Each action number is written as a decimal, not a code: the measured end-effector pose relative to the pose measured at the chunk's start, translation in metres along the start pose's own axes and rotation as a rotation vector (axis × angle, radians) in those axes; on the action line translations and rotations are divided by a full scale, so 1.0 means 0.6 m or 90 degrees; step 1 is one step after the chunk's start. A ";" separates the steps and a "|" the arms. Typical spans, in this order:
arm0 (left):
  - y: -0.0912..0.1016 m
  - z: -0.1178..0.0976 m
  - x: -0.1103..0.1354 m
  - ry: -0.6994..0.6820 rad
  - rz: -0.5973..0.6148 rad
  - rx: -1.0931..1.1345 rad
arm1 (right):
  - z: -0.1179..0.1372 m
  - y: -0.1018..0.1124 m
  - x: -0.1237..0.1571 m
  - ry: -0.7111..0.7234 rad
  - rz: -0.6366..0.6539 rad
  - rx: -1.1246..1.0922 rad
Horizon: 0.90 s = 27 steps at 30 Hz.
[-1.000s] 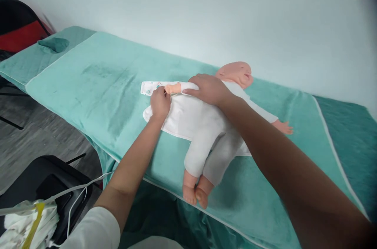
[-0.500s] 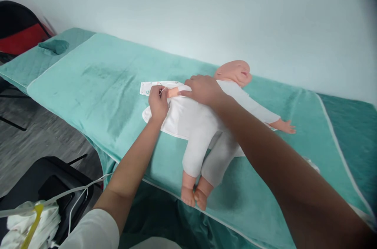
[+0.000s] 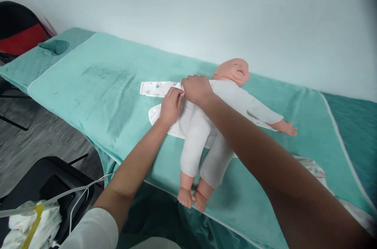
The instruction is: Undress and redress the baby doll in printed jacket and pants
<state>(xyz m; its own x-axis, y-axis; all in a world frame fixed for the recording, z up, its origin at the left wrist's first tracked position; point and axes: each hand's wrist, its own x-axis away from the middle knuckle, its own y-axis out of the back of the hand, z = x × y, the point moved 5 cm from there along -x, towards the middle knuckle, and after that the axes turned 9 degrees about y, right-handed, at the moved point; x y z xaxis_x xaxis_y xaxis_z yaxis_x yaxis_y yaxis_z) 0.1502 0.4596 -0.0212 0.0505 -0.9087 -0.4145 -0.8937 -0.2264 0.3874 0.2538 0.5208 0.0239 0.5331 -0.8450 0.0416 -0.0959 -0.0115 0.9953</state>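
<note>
A baby doll [image 3: 224,103] in a white suit lies on its back on a teal towel [image 3: 97,80], head toward the wall. Under it is spread a white patterned garment, its sleeve [image 3: 156,88] stretched out to the left. My left hand [image 3: 171,105] is closed on the garment's white cloth beside the doll's near arm. My right hand [image 3: 196,88] is closed over that arm, just above the left hand; the doll's hand there is hidden beneath my fingers. The doll's other arm [image 3: 279,123] lies stretched to the right.
A small folded teal cloth [image 3: 54,46] lies at the table's far left end, with a black and red chair [image 3: 17,33] behind it. A black seat [image 3: 59,186], a white cable and a white bundle with a yellow strip [image 3: 26,221] sit at lower left. Patterned cloth [image 3: 312,166] shows beside my right forearm.
Both hands have drawn together over the doll's near arm, and its bare hand is now covered. The doll has shifted slightly left and lies flatter on its back.
</note>
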 end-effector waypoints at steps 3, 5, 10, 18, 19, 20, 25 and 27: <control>-0.003 0.007 -0.004 0.015 -0.019 0.005 | 0.003 0.000 -0.005 -0.007 -0.025 -0.030; 0.000 0.018 -0.008 0.050 -0.051 0.001 | -0.006 0.010 0.010 -0.003 -0.102 -0.067; 0.007 0.046 -0.016 0.190 -0.091 -0.015 | -0.093 0.029 0.154 -0.163 -0.470 -0.203; -0.009 0.032 -0.025 0.283 0.039 -0.103 | -0.185 -0.073 0.322 -0.590 -0.377 -0.266; -0.011 0.027 -0.029 0.278 0.059 -0.093 | -0.184 -0.075 0.323 -0.592 -0.373 -0.276; -0.013 0.022 -0.033 0.270 0.074 -0.078 | -0.182 -0.076 0.322 -0.583 -0.380 -0.288; -0.018 -0.011 -0.058 0.215 0.053 -0.030 | -0.166 -0.077 0.307 -0.459 -0.457 -0.408; -0.026 -0.023 -0.068 0.204 0.065 -0.028 | -0.154 -0.083 0.297 -0.389 -0.497 -0.480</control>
<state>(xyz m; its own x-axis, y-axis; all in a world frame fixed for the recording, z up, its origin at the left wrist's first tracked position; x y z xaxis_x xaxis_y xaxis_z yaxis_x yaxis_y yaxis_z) 0.1681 0.4952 0.0010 0.1056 -0.9899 -0.0950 -0.8819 -0.1374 0.4510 0.4312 0.4204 -0.0100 -0.2674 -0.8626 -0.4294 0.6839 -0.4838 0.5461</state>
